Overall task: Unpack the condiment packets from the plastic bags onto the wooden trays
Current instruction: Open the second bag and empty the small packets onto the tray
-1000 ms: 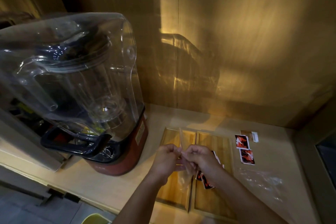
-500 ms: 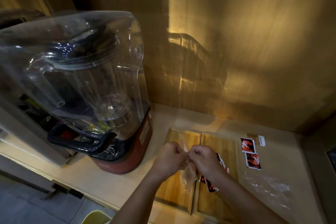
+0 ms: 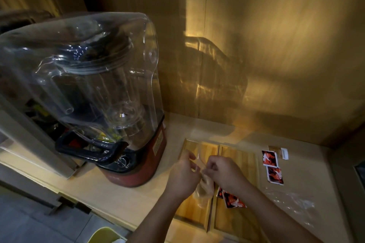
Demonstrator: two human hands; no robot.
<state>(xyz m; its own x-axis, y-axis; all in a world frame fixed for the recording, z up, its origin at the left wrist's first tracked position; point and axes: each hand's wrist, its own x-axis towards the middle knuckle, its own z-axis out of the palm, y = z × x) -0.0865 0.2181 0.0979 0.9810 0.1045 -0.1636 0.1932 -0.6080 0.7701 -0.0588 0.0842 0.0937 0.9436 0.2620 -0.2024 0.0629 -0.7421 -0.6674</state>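
A small clear plastic bag (image 3: 204, 185) hangs over the left wooden tray (image 3: 192, 208), pinched at its top between both hands; the left hand (image 3: 182, 176) and right hand (image 3: 224, 173) are curled, knuckles up, forearms reaching in from the near edge; red condiment packets (image 3: 234, 200) lie on the right wooden tray (image 3: 240, 163); two more packets (image 3: 273, 166) lie further right; a red-based blender (image 3: 110, 94) stands left.

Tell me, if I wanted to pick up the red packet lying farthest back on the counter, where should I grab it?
Probably by its long right edge, coming from above. The red packet lies flat on the counter, so fingers likely have to pinch an edge rather than wrap it. Its near end almost meets a second packet, and the wooden tray sits to its left, so the right side looks freest.
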